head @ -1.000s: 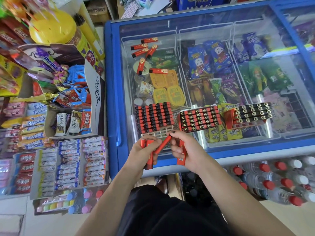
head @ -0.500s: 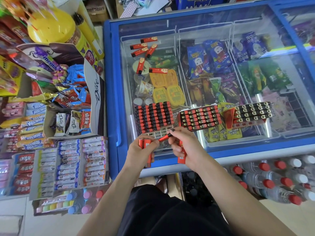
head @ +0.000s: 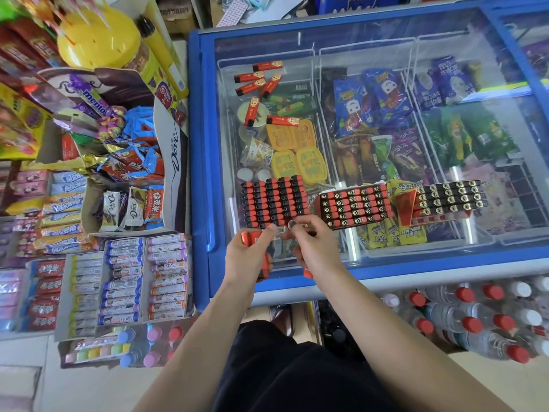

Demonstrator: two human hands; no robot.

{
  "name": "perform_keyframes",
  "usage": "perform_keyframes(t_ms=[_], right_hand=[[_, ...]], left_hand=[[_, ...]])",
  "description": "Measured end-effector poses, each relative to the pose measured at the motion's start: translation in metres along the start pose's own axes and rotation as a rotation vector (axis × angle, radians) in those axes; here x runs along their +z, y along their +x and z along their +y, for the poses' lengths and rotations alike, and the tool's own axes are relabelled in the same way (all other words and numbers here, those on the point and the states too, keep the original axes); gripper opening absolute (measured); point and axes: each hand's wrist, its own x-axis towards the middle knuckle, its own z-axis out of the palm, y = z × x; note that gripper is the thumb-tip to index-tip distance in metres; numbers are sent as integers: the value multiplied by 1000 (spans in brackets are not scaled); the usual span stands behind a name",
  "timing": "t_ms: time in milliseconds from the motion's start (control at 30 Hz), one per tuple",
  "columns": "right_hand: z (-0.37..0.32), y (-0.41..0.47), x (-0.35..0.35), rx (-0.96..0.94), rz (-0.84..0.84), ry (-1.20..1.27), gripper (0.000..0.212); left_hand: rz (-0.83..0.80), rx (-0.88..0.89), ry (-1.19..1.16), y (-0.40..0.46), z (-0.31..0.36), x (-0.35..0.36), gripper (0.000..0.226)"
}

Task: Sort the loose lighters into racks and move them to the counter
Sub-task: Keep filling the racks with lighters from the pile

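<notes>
"Dove" on white carton (head: 175,153), "mentos" on purple pack (head: 96,104)

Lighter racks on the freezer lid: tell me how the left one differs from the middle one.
The left rack lies squarely in front of the hands, while the middle rack sits slanted, its right end farther away. The left rack has empty slots along its near edge; the middle rack looks full. The left rack shows plain black tops; the middle rack shows round metal-ringed ends. Both hold red and black lighters in rows on the glass lid.
</notes>
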Motion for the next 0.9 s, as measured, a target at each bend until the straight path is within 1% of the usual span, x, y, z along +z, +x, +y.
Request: perform_keyframes(t_ms=[100, 200, 267, 333, 367, 433, 500, 533, 600, 700, 833, 900], right_hand=[[0, 5, 4, 113, 66, -1, 31], [-1, 7, 6, 182, 82, -90, 49], [-2, 6, 6, 237, 65, -118, 55], [-4, 4, 6, 308, 16, -40, 59], [-5, 2, 5, 343, -1, 52, 57], [-6, 0, 1, 388, -17, 320, 49], [-7, -4, -3, 376, -33, 542, 42], [-6, -5, -6, 361, -39, 601, 39], [-7, -7, -10, 326, -43, 631, 32], [-10, -10, -9, 317, -52, 604, 20], [-9, -11, -12, 302, -52, 543, 18], [-11, -14, -14, 264, -79, 491, 16]], left_hand=[[-3, -8, 2, 0, 3, 3, 30], [-5, -14, 8, -1, 4, 4, 30], [-7, -22, 13, -2, 3, 3, 31], [-12, -28, 20, -3, 2, 3, 33], [-21, -32, 34, -3, 1, 3, 35], [-67, -44, 101, -4, 1, 4, 39], [-154, -47, 191, -6, 0, 5, 38], [-196, -45, 235, -7, -1, 5, 36], [-254, -23, 303, -9, -4, 6, 31], [-283, 34, 294, -14, -6, 6, 26], [-250, 115, 283, -15, -5, 5, 13], [-223, 152, 307, -14, -5, 3, 13]])
